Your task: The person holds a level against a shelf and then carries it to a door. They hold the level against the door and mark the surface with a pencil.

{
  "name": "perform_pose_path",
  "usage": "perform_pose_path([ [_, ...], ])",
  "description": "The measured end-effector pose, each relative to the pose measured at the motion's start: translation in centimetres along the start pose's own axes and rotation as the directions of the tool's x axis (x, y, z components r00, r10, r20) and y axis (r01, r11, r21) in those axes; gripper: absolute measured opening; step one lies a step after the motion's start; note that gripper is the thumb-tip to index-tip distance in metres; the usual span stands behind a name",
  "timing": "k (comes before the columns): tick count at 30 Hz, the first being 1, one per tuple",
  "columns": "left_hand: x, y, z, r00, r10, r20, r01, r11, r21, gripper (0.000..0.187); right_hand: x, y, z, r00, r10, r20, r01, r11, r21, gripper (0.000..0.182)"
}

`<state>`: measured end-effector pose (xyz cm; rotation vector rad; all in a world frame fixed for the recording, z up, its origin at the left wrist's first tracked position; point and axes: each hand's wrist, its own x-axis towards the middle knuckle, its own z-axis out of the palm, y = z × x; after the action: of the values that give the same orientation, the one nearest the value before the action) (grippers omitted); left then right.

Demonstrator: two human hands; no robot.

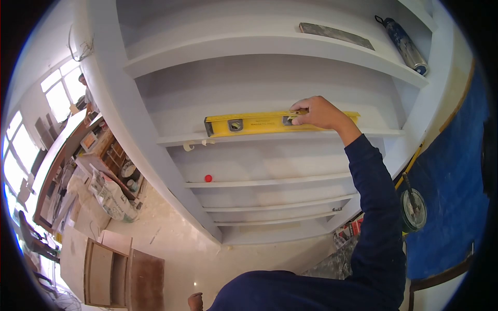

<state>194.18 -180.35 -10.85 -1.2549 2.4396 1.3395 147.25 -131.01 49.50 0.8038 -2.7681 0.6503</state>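
A yellow spirit level (259,124) lies along the front of a white shelf (306,136), on edge with its vials facing me. My right hand (322,114) grips its top edge right of the middle, thumb on the front face and fingers over the top. Below the left end of the level, small pale curled scraps (197,145) cling to the shelf edge. Low in the view, my left hand (195,301) hangs beside my body with fingers curled; whatever it may hold is hidden.
Higher up are a flat grey strip (336,36) and a dark blue bottle (402,45). A red round object (208,178) sits on a lower shelf. At right, a bucket (413,210) stands by blue sheeting (446,176). Leftward are a sack (111,196), a wooden cabinet (106,272) and another person (89,97).
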Motion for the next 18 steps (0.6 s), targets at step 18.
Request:
perform_pose_path([
  [18,-2.3,1.5,1.6,0.992,-0.064,0.108,0.056,0.996,0.076,0.024,0.6,0.7,-0.7,0.987,0.04,0.157,-0.034,0.999,-0.037,0.052],
])
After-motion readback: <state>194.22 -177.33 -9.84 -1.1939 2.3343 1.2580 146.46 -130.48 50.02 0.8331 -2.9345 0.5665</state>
